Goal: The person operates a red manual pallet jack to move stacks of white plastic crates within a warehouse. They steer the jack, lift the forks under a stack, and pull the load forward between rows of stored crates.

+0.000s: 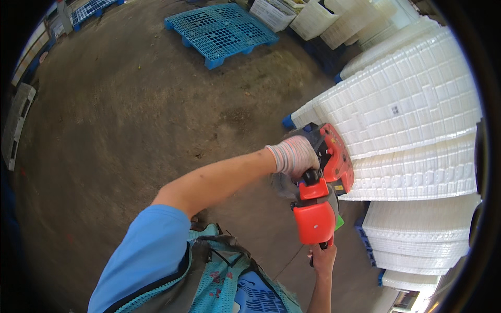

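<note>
My left hand [296, 155], in a striped knit glove, grips the upper black grip of a red-and-black control handle [314, 223]. My bare right hand [324, 258] is closed around the black grip at the handle's lower end. The handle belongs to what looks like an electric pallet truck, whose red-and-black body [337, 160] sits just beyond it. That body stands close against tall stacks of white plastic crates [395, 105]. My gloved fingertips are partly hidden. The truck's forks cannot be seen.
A blue plastic pallet [223, 33] lies on the dark, dirty floor [129, 121]. Beyond it are white crates [274, 15] with contents. More white stacks [415, 231] stand on blue pallets at the right. A pale pallet [17, 121] is at the far left.
</note>
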Demonstrator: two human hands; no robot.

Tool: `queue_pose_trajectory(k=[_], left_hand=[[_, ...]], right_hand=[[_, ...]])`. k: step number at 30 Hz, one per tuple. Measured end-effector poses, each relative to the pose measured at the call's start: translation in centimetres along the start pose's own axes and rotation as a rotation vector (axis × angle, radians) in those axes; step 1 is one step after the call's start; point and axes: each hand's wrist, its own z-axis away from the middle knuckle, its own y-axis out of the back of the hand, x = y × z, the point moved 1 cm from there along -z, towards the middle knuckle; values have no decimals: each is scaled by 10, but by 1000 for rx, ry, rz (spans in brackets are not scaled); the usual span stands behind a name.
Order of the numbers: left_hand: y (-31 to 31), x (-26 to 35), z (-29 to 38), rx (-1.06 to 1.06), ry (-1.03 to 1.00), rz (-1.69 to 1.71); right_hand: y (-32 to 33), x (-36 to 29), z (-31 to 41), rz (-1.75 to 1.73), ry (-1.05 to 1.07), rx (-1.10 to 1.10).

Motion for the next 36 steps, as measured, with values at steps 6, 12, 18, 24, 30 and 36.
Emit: queue_pose_trajectory(k=[6,12,18,24,30,36], left_hand=[[12,-13,24,-6,-31,-49],[1,-22,81,58,-20,-91],[-4,-26,110,-11,53,-140],[19,-15,134,100,49,-160],[37,4,158,69,150,-184],[33,7,183,133,353,-141]], right_hand=[[-26,-14,14,84,-51,14],[-65,-3,20,71,4,-34],[-78,-6,23,265,28,-113],[-64,-17,6,313,178,-214],[-61,-17,-12,314,329,-312],[-54,-22,-42,329,417,-407]])
